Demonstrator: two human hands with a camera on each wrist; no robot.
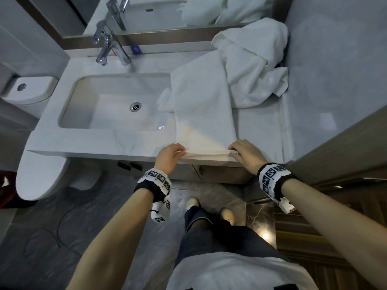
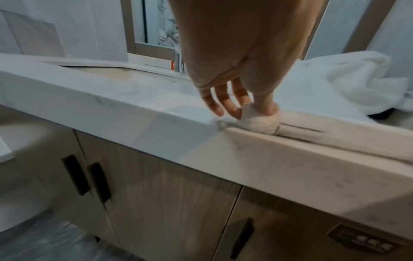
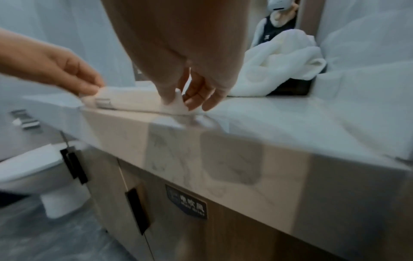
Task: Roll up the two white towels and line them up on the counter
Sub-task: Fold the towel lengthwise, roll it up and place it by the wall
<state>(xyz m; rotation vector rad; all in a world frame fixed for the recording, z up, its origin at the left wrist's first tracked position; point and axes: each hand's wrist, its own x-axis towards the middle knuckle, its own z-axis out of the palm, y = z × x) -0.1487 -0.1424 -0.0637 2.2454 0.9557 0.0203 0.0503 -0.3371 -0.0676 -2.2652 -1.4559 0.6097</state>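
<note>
We see the folded towel [image 1: 203, 105] as a long white strip of soft, nubbly terry, lying flat on the marble counter [image 1: 100, 141] and running from the front edge toward 12 o'clock, its left side overlapping the rim of the sink [image 1: 117, 101]. Its near end is turned over into a thin first roll right at the counter's front edge. Our left hand [image 1: 170, 154] pinches the left corner of that roll between thumb and curled fingers; in the left wrist view the thumb presses down on the fuzzy rolled end while the other fingers [image 2: 218, 102] spread loosely beside it. Our right hand [image 1: 243, 152] grips the right corner the same way, thumb and fingertips clamped on a peak of cloth. The second towel [image 1: 255, 59] sits crumpled in a heap at 1 o'clock, against the wall and mirror, its lower part touching the folded one.
</note>
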